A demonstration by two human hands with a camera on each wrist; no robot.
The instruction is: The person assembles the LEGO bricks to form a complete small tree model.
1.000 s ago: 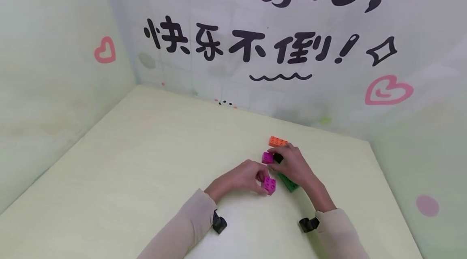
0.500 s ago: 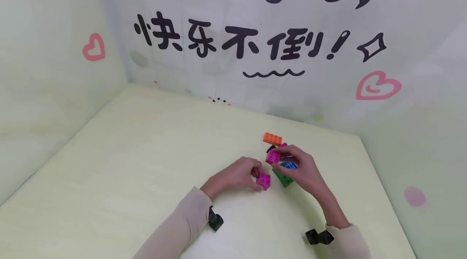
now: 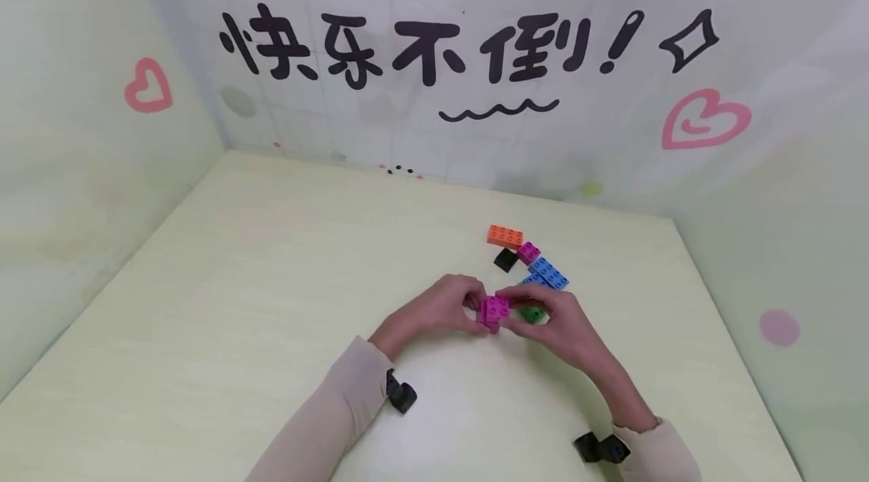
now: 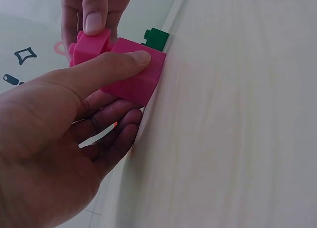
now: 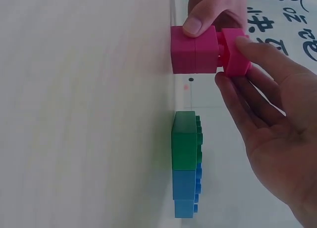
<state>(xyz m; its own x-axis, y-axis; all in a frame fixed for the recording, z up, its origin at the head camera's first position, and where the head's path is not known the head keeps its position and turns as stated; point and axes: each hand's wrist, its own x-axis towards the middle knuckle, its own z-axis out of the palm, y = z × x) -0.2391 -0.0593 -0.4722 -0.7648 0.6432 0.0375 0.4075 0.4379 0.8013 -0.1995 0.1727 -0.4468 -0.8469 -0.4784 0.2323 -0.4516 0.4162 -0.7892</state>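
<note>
Pale desk (image 3: 326, 241): left fingers (image 4: 111, 113), nine o'clock, pinch an upright pink stack (image 5: 198, 57); right fingers (image 5: 235, 99), three o'clock, pinch a pink brick (image 5: 235, 54) just above.

The left hand (image 4: 57, 119) grips a seamed pink block (image 4: 132, 85); the right hand (image 4: 94, 10) holds a smaller pink brick (image 4: 94, 45) tilted at the block's top. A green brick (image 4: 157, 39) shows farther right on the pale tabletop (image 4: 237, 114), and a star outline (image 4: 25, 55) marks the far wall (image 4: 29, 22).
</note>
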